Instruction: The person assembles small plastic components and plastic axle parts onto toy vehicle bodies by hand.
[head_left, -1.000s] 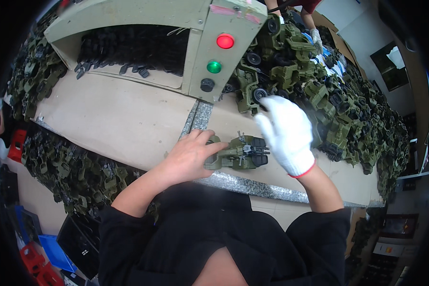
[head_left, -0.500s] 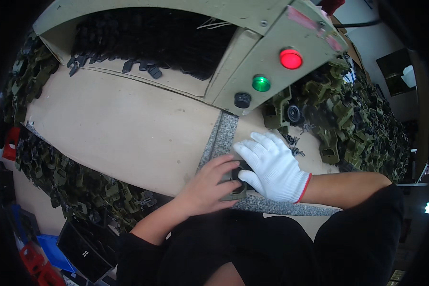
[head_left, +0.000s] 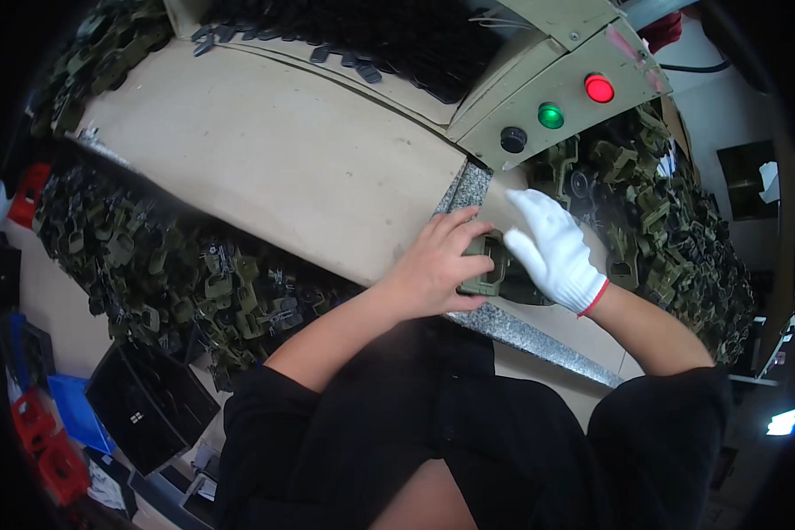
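Observation:
An olive-green plastic housing (head_left: 483,281) with a frame-like opening sits at the granite-patterned strip on the table. My bare left hand (head_left: 439,265) has its fingers closed over the housing's left side. Just right of it is my right hand (head_left: 556,254), in a white knitted glove with a red cuff. Its fingers are stretched out and the thumb is spread, with nothing held. Glove and housing appear slightly apart. My left fingers hide part of the housing.
Heaps of green plastic parts lie at the right (head_left: 671,238) and lower left (head_left: 177,274). A beige machine panel carries a red lamp (head_left: 600,87), a green lamp (head_left: 550,115) and a black knob (head_left: 513,139). Black pieces (head_left: 353,44) fill its bay. A blue crate (head_left: 79,412) stands lower left.
My right hand has lifted off the housing and opened to its right. My left hand stays on the housing. The whole view has shifted and turned a little.

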Demonstrator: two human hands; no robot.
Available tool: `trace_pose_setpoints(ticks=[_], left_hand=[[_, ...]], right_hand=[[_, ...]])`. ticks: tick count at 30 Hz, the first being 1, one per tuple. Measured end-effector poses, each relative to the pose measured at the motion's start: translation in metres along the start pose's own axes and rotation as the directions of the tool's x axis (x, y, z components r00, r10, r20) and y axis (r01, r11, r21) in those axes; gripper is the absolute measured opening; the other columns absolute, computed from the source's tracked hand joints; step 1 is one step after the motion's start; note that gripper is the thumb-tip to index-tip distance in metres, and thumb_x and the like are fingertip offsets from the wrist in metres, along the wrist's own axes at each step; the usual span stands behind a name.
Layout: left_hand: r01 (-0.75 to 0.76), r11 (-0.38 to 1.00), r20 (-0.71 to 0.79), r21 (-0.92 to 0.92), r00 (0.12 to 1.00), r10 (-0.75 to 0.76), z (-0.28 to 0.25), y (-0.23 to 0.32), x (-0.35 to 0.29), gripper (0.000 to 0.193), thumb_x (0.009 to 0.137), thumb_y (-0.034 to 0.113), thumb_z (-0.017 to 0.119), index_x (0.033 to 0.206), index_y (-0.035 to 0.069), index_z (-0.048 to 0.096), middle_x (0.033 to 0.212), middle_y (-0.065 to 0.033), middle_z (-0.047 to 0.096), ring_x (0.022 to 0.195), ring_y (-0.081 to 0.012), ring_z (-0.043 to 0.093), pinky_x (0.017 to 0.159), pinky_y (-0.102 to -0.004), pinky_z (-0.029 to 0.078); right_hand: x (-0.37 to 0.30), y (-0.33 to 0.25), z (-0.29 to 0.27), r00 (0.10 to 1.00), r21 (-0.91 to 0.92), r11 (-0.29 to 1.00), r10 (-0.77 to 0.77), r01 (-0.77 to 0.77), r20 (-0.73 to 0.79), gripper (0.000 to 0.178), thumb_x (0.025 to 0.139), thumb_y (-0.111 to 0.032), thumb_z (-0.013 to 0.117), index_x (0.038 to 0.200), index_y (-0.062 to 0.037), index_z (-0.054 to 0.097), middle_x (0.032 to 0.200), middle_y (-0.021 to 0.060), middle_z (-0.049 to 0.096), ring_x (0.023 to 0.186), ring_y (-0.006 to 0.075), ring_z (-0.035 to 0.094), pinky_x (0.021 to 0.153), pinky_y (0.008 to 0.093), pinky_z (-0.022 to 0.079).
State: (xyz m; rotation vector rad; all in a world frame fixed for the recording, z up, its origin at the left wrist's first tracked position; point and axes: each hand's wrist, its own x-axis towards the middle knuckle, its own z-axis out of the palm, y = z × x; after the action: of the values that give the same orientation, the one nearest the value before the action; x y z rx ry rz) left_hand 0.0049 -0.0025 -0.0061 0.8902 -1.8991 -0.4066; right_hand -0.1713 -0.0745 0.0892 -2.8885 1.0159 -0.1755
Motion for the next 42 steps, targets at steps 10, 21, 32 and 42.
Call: trace_pose_setpoints(ticks=[10, 21, 32, 42], left_hand=[[0.280, 0.955, -0.660, 0.094, 0.736, -0.150, -0.051, 0.037, -0.099, 0.042, 0.058, 0.037, 0.082, 0.079, 0.012, 0.055, 0.117, -0.0147, 0.040, 0.109, -0.0332, 0.039, 0.091, -0.0426, 0.036], [0.878, 0.230, -0.673, 0.420, 0.472, -0.570, -0.025, -0.043, -0.326, 0.047, 0.056, 0.010, 0.076, 0.097, 0.012, 0.054, 0.122, -0.0167, 0.039, 0.114, -0.0402, 0.034, 0.098, -0.0465, 0.033], [0.627, 0.005, -0.254, 0.779, 0.323, -0.912, -0.018, -0.213, -0.231, 0.045, 0.080, 0.031, 0.053, 0.123, 0.015, 0.053, 0.138, -0.0076, 0.036, 0.127, -0.0346, 0.029, 0.088, -0.0415, 0.040], [0.567, 0.357, -0.271, 0.742, 0.741, -0.615, -0.013, -0.289, -0.298, 0.046, 0.087, 0.036, 0.046, 0.125, 0.009, 0.047, 0.129, -0.0147, 0.042, 0.116, -0.0332, 0.042, 0.092, -0.0463, 0.037]], right_hand=[[-0.060, 0.056, -0.017, 0.624, 0.778, 0.555, 0.729, -0.296, -0.282, 0.043, 0.096, -0.025, 0.038, 0.127, 0.0042, 0.042, 0.124, 0.0180, 0.050, 0.115, 0.0236, 0.048, 0.099, 0.0351, 0.035], [-0.102, 0.048, 0.027, 0.603, 0.663, 0.554, 0.775, -0.503, -0.191, 0.038, 0.095, -0.019, 0.038, 0.124, 0.0045, 0.044, 0.119, 0.0189, 0.052, 0.109, 0.0250, 0.052, 0.096, 0.0352, 0.039], [-0.123, 0.037, 0.024, 0.543, 0.613, 0.495, 0.830, -0.616, -0.124, 0.035, 0.094, -0.018, 0.041, 0.119, 0.0053, 0.049, 0.110, 0.0158, 0.057, 0.099, 0.0217, 0.056, 0.089, 0.0332, 0.044], [-0.053, 0.081, -0.020, 0.673, 0.347, 0.783, 0.622, -0.517, -0.400, 0.031, 0.090, -0.010, 0.050, 0.118, 0.0025, 0.051, 0.111, 0.0134, 0.060, 0.101, 0.0180, 0.056, 0.090, 0.0297, 0.042]])
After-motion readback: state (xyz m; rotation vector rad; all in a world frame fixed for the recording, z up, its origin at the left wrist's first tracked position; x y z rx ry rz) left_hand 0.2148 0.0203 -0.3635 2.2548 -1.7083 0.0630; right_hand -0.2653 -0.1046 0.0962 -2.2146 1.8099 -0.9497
